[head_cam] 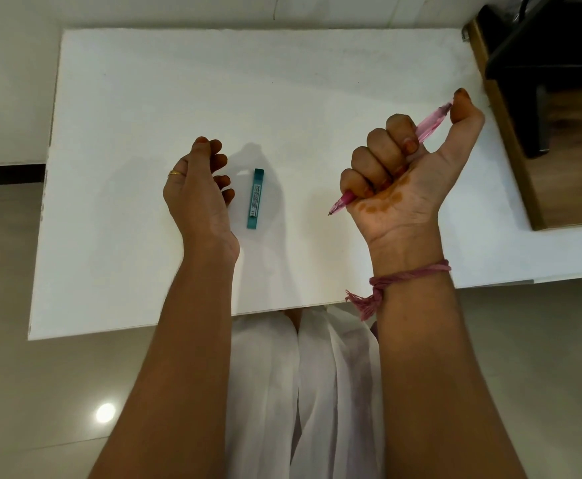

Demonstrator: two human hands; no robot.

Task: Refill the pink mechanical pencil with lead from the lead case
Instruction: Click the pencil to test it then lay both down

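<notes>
The pink mechanical pencil (429,125) runs through my right hand (407,181), whose fingers are curled round its barrel. Its tip points down to the left, and my thumb presses on its back end at the upper right. A teal lead case (255,198) lies flat on the white table (213,91), lengthwise away from me. Just left of the case hovers my left hand (196,191), fingers loosely curled and holding nothing, apart from the case.
A dark wooden cabinet (552,108) stands beyond the table's right edge. The table's front edge runs just above my lap, covered in white cloth (317,392). Pale tiled floor lies to the left and below.
</notes>
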